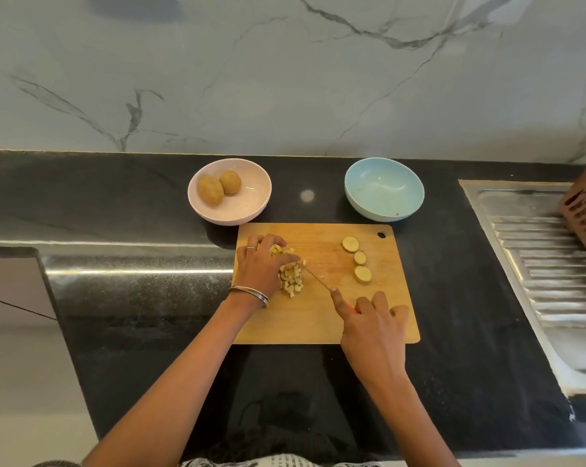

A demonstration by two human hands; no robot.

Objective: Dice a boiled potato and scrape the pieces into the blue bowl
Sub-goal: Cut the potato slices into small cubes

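Nearest to where she stands, the right hand (372, 328) is wrapped round the red handle of a knife (318, 277), forefinger laid out along its back. From that hand the thin blade runs up and to the left across the chopping board (322, 318), and its tip ends right at the diced potato (291, 279), a loose heap of small pale cubes. The left hand (259, 264) sits on the far side of that heap, fingers curled over the top of the uncut part and holding it down, so the potato lies pinned between the two hands with the blade's long line slanting in from the lower right.

Three round slices (359, 258) lie apart on the right of the board, nearer the knife hand and not yet cubed.

Beyond the board's top right corner stands the blue bowl (384, 187), with nothing much in it; that corner is the right hand's side, so I would guess the scraping has to go up and to the right, away from the heap's present spot. A pink bowl (248, 205) with two whole potatoes (219, 187) sits on the dark tabletop (133, 298) beyond the top left corner.
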